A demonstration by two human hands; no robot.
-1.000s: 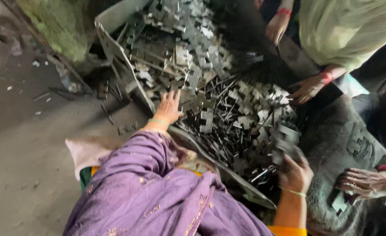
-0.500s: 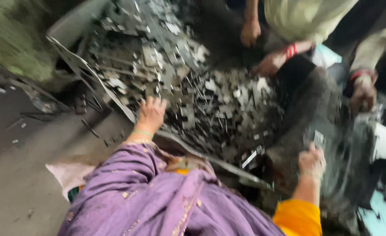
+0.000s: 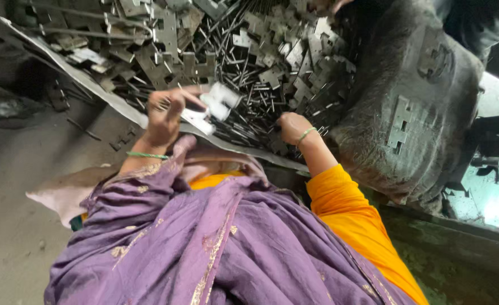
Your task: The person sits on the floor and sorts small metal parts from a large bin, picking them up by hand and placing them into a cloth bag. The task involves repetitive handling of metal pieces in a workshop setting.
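My left hand [image 3: 162, 116] pinched 2 pale metal pieces [image 3: 213, 104] lifted clear at 12 o'clock to sort, while my right hand [image 3: 292, 127] curled into the scrap pile [image 3: 261, 51], grip hidden.

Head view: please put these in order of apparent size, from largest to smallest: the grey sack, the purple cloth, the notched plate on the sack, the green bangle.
1. Purple cloth, though it is nearest the camera, so unsure.
2. Grey sack.
3. Notched plate.
4. Green bangle.
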